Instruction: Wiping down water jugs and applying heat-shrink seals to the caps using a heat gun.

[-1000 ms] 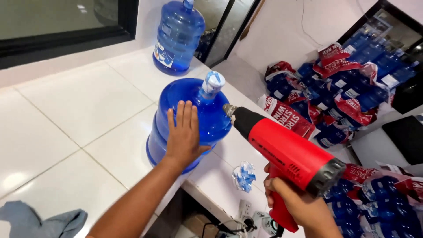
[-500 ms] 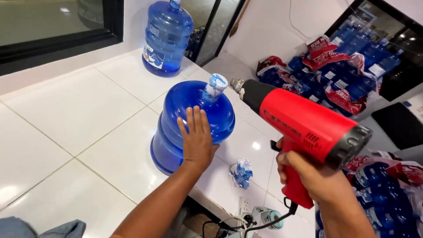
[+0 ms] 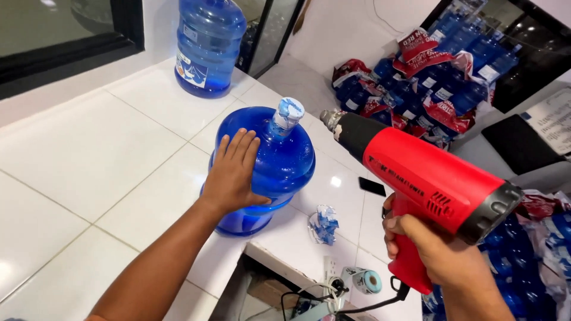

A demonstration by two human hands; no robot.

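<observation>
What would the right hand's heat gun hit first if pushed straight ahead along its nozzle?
Probably the capped neck of the blue water jug. The red heat gun in the right hand aims its nozzle there across a small gap, though depth is unclear. The left hand rests on the jug's shoulder, below that line.

Landmark: the large blue water bottle (image 3: 262, 169) under the left hand. Its neck carries a pale blue-and-white wrapper seal (image 3: 288, 113). Behind it, a second blue bottle (image 3: 209, 44) bears a rectangular white-and-blue label (image 3: 191, 66). Just right of the landmark's base lies a crumpled blue-and-silver wrapper (image 3: 324, 224). Farther right rests a small flat dark screen (image 3: 372, 186). Below that, a roll of white labels (image 3: 366, 280). Beyond, far right, a heap of red, white and blue plastic packages (image 3: 416, 89).
</observation>
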